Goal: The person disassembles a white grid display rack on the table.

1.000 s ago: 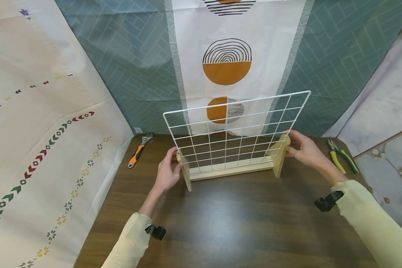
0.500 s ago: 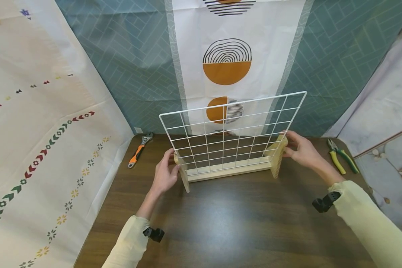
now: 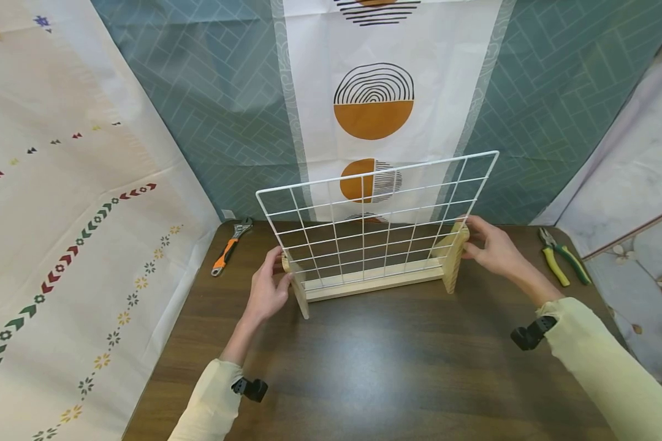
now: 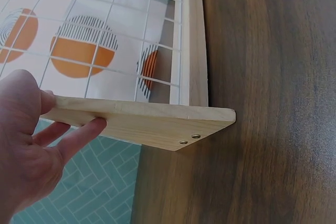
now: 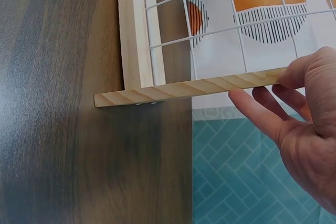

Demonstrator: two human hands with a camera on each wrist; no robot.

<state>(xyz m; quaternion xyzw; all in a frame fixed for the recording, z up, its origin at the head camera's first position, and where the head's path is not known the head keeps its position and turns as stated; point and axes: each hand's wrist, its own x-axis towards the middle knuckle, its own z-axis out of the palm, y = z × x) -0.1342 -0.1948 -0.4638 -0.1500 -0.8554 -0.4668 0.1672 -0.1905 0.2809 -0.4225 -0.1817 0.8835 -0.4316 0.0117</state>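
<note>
A wooden rack stands on the table, with a pale wood base bar (image 3: 375, 284) between two side panels. A white wire grid (image 3: 331, 180) rises from it and leans back. My left hand (image 3: 267, 291) grips the left side panel (image 4: 152, 121) near its upper end, fingertips against the outer face in the left wrist view. Two metal fasteners show low on that face. On the other side my right hand (image 3: 493, 248) holds the right side panel (image 5: 199, 86) by its upper part, thumb at the edge and fingers along the outer face.
An adjustable wrench (image 3: 230, 248) with an orange handle lies at the back left of the brown table (image 3: 364, 367). Pliers (image 3: 564, 257) with yellow-green handles lie at the back right. Patterned cloths (image 3: 226, 122) hang behind and on both sides.
The rack has slid a little to the left and slightly nearer, with both hands moving along with it. The wrench and pliers stay where they were.
</note>
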